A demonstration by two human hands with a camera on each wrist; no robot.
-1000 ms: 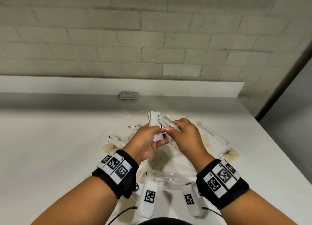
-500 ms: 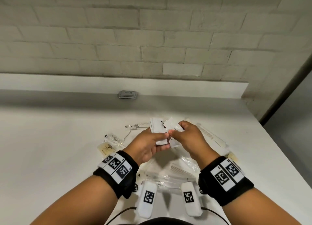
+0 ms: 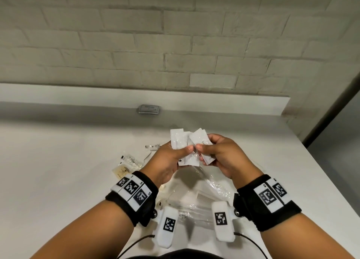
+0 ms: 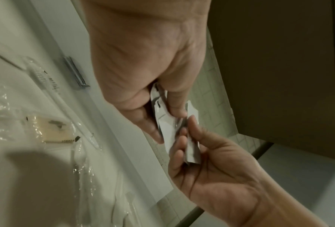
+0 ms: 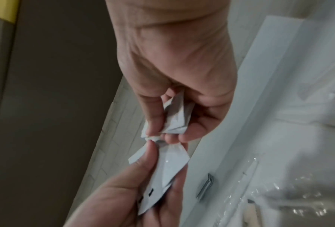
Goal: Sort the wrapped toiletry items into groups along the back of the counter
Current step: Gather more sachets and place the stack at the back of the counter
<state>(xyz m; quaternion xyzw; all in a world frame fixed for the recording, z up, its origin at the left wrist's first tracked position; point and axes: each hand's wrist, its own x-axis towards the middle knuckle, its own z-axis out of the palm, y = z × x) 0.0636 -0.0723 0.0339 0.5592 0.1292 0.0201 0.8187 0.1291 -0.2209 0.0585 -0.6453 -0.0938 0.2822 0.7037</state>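
Note:
Both hands are raised over the middle of the white counter (image 3: 58, 161). My left hand (image 3: 169, 159) pinches a fanned stack of white sachets (image 3: 178, 140) between thumb and fingers. My right hand (image 3: 218, 153) pinches another white sachet (image 3: 200, 140) that overlaps the stack. The sachets (image 4: 162, 121) show between the two thumbs in the left wrist view, and the right hand's sachet (image 5: 176, 116) is crumpled in the right wrist view. A small stack of grey packets (image 3: 149, 109) lies at the back of the counter against the upstand.
Clear-wrapped items lie scattered under my hands: a beige packet (image 3: 121, 170) at the left, a wrapped comb (image 3: 204, 197), loose clear wrap (image 3: 194, 210). A tiled wall (image 3: 175, 44) stands behind. The counter's right edge (image 3: 321, 173) drops off to a grey floor.
The hands drew slightly nearer with the sachets; the right hand's sachet now overlaps the left hand's stack, and the thumbs nearly touch.

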